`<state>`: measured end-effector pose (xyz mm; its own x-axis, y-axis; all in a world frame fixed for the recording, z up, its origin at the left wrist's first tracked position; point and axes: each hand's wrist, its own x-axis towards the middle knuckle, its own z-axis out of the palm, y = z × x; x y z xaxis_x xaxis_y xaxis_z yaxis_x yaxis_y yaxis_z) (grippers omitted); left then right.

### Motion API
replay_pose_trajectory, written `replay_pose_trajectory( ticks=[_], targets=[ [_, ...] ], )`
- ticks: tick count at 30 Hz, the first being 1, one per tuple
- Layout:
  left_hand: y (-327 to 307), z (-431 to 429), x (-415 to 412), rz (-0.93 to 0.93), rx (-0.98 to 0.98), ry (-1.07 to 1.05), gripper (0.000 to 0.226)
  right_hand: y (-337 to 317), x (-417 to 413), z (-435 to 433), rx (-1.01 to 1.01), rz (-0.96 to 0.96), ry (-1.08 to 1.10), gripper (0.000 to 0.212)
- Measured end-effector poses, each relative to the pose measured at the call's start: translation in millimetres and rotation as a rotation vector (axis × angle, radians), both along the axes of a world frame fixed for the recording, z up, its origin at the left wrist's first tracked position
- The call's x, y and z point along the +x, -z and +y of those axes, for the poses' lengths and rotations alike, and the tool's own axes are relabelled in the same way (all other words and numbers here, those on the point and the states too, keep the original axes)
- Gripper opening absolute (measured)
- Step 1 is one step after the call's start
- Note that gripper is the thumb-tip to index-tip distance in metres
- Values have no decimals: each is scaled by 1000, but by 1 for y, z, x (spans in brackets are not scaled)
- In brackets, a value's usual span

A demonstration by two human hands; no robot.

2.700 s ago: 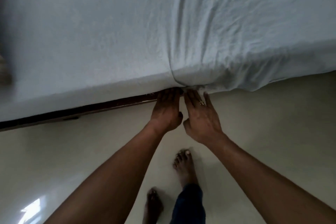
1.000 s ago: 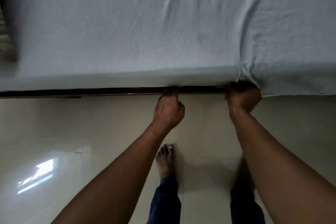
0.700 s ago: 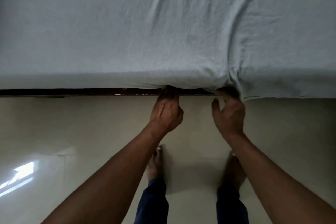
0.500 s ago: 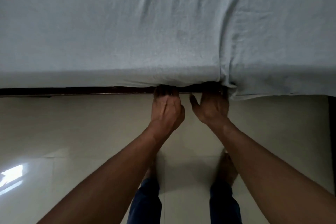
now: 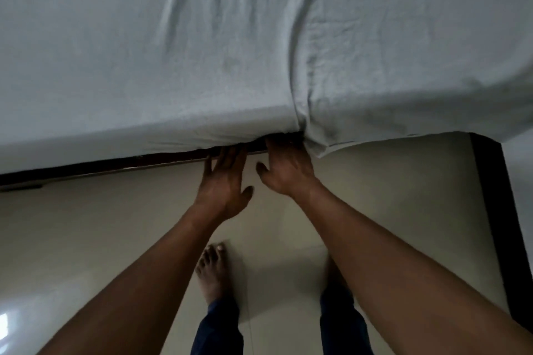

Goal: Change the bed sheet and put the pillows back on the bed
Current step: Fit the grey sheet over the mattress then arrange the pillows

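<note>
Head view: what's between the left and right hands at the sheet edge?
Head view: left hand and right hand are apart; between them only a sliver of floor, with the dark bed frame crossing its top.

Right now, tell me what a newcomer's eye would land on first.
The pale bed sheet fills the upper half, with one deep crease running down to its near edge. Right below that edge, the left hand and right hand reach side by side to the hem. A loose sheet flap hangs just right of the right hand.
</note>
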<state>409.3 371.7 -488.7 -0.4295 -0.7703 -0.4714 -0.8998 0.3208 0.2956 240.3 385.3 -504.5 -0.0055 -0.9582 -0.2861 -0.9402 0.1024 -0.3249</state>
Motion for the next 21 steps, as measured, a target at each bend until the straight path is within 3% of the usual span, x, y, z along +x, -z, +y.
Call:
replay_pose_trajectory(
  ticks=[2,6,9,12,15,18,21],
  targets=[
    [-9,5,0,92,-69,-49,84,4,5,-12,12,21,63,55],
    [-28,3,-27,245,-236,7,54,-2,5,7,14,-34,54,60],
    [-30,-5,-52,301,-247,34,40,-16,-29,25,-155,-49,104,47],
    [-27,-14,-83,313,-158,-20,31,-28,-79,40,-292,-89,546,17],
    [-28,-14,-108,334,-85,-146,36,-23,-128,31,-258,-452,1123,30],
    [-26,-15,-122,358,-79,-184,38,9,-154,10,-195,-642,1190,41],
    [-22,-21,-131,308,-78,-215,37,-8,-148,-4,-187,-591,1141,15]
  ],
)
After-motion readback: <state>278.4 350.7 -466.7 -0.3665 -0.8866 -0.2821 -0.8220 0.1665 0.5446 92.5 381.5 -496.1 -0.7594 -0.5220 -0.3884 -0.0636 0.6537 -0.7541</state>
